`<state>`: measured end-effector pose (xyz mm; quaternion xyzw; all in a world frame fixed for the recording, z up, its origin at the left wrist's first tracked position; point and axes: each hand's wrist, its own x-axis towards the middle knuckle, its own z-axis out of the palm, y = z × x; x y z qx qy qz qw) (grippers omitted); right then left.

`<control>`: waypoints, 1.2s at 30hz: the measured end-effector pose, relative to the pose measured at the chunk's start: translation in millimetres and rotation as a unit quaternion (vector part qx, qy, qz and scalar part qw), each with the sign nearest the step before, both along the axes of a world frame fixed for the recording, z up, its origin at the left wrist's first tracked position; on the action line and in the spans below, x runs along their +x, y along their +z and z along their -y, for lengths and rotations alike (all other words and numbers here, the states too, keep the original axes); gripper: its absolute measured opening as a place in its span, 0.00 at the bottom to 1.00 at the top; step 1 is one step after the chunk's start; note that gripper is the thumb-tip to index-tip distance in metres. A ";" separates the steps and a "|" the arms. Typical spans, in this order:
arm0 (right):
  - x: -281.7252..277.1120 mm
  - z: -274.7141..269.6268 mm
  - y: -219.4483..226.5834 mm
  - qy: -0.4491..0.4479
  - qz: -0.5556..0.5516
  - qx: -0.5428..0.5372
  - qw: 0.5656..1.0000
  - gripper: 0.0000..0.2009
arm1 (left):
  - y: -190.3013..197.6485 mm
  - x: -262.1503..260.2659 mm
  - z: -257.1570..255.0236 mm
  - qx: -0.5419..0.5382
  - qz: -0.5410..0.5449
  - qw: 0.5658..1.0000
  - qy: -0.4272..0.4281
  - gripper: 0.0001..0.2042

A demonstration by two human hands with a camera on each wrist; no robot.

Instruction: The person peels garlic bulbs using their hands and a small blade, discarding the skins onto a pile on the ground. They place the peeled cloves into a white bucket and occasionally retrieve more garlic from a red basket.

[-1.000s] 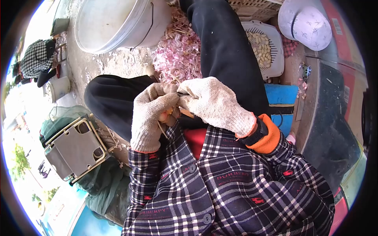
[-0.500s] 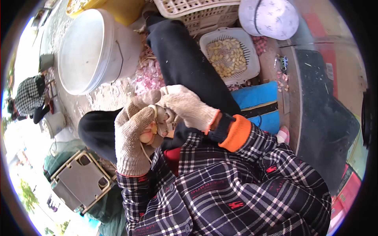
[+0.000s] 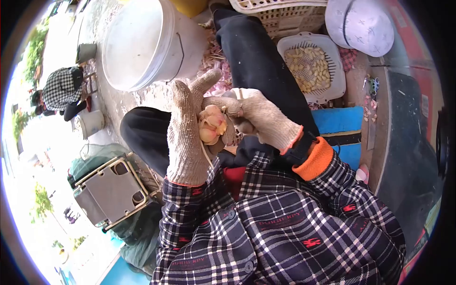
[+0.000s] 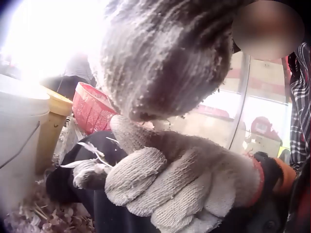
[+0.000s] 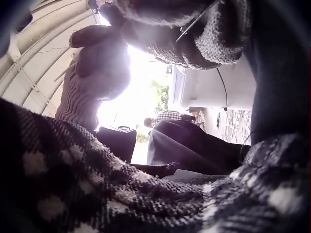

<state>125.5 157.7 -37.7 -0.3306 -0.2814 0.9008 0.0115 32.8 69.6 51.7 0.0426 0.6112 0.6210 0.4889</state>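
In the head view, the gloved left hand (image 3: 186,135) cradles pale, pinkish garlic cloves (image 3: 212,124) in its palm, with two fingers extended upward and a thin stalk hanging below. The gloved right hand (image 3: 268,118) is against it, fingers curled. A thin metal blade (image 5: 194,23) sticks out from the right hand's fingers (image 5: 221,41) in the right wrist view. Pale peel strips (image 4: 92,154) cling at the right hand's fingertips in the left wrist view, where the left hand (image 4: 167,58) looms blurred above.
A white bucket (image 3: 164,47) stands beside pink-white peelings (image 3: 216,64). Right of the leg is a white basket (image 3: 338,71) holding peeled cloves (image 3: 308,69), near a crate (image 3: 289,21) and pale hat (image 3: 361,26). A folding chair (image 3: 111,190) stands left; another person (image 3: 61,88) sits beyond.
The left hand's upper fingers have straightened away from the right hand, exposing the cloves more. The right hand has drawn slightly aside. The head view swung one way and then back.
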 end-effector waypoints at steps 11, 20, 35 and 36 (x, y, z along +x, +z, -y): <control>-2.3 18.4 23.7 -0.065 0.072 0.177 0.979 0.08 | -69.3 -30.6 47.4 0.207 0.150 0.962 0.097 0.21; -14.8 35.2 19.4 -0.028 0.031 0.249 0.968 0.10 | -68.8 -21.3 47.3 0.169 0.053 0.977 0.117 0.17; -15.1 37.7 27.0 0.057 0.024 0.550 0.833 0.13 | -57.9 -19.9 46.5 -0.060 -0.096 0.992 0.059 0.12; -15.9 40.4 26.0 0.057 0.023 0.550 0.833 0.13 | -60.5 -18.2 45.9 -0.060 -0.096 0.992 0.060 0.12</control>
